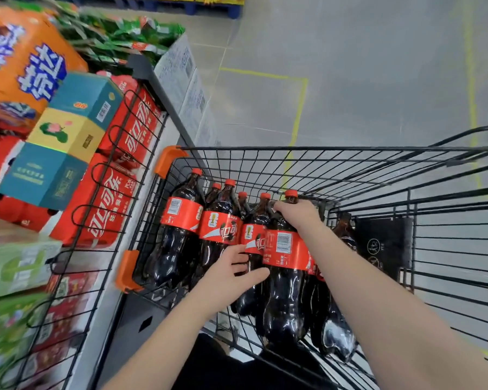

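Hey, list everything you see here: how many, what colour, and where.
cola bottles: at least seven, dark, red labels, standing in the cart
cart: one, black wire with orange corners, centre
cola cases: several, red, left shelf behind a wire rail
carton: one, blue and yellow, on the cases
box: one, orange, top left
packs: several, green, lower left
floor: grey, yellow lines, beyond the cart
left hand: one, open, at the bottle labels
right hand: one, grips neck of front bottle

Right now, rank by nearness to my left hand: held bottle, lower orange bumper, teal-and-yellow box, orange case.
From the left hand, head view:
1. Held bottle, just right, at the thumb.
2. Lower bumper, left, cart corner.
3. Teal-and-yellow box, shelf, upper left.
4. Orange case, top left.
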Available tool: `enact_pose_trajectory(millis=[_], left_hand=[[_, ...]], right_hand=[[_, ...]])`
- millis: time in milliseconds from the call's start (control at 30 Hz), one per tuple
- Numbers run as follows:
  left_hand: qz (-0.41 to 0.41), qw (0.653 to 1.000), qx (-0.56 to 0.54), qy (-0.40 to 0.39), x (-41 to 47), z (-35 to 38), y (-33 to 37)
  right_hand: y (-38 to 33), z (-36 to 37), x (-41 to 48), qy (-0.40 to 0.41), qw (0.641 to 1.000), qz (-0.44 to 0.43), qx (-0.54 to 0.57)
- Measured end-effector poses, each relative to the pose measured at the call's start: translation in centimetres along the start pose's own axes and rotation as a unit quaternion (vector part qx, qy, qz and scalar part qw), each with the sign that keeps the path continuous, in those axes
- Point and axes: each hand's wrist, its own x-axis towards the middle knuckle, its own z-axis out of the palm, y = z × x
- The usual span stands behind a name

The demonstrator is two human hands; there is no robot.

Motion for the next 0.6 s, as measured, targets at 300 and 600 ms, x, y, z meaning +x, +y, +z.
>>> enact_pose_trajectory(millis=[300, 600], left_hand=[[-0.069, 0.992, 0.037, -0.098, 3.5, 3.7, -4.7], [-0.040, 0.983, 0.068, -0.166, 4.5, 6.2, -5.4]], right_hand=[[1.1, -1.5, -4.0, 0.084, 0.992, -0.094, 0.010], [2.3, -2.4, -8.9, 0.170, 0.973, -0.146, 0.052]])
